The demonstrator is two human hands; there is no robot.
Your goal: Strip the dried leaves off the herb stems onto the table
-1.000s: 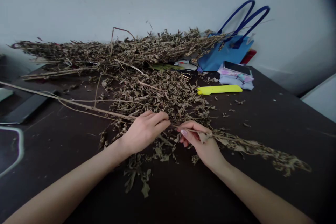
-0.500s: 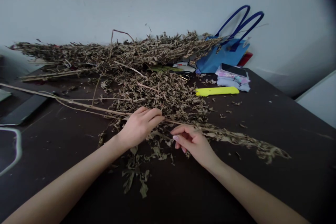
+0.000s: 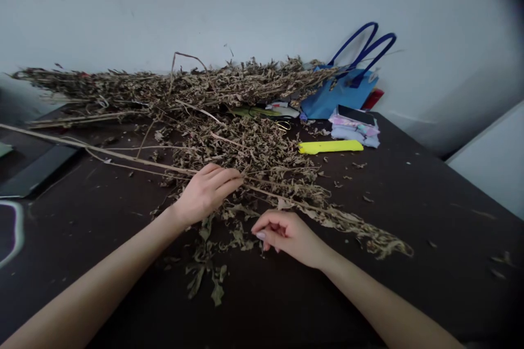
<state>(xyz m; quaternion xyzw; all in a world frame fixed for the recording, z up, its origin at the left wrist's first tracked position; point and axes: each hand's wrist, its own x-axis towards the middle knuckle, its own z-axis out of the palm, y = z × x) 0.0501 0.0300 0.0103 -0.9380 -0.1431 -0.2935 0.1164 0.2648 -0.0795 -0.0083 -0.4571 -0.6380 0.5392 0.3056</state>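
Observation:
My left hand [image 3: 209, 192] is closed around a long dried plant stem [image 3: 135, 160]. The stem runs from the left edge to a leafy tip [image 3: 368, 229] on the right. My right hand [image 3: 286, 233] hovers just below the stem, apart from it, fingers curled toward the thumb. Whether a bit of leaf is pinched there, I cannot make out. Crumbled dried leaves [image 3: 249, 142] lie heaped behind both hands. Larger greyish-green leaves [image 3: 207, 267] rest on the dark table [image 3: 286, 305] in front of my left hand.
A big bundle of dried plants [image 3: 164, 84] lies along the wall. At back right stand a blue bag [image 3: 327, 98] and a phone [image 3: 355, 115] on folded cloth [image 3: 354, 135]. Nearer are a yellow cutter-like tool [image 3: 331, 146] and gold-handled scissors [image 3: 283, 125]. A dark flat object [image 3: 45, 172] lies left.
My right hand has moved away from the stem, down and toward me. My left hand keeps its hold. The whole view has shifted slightly.

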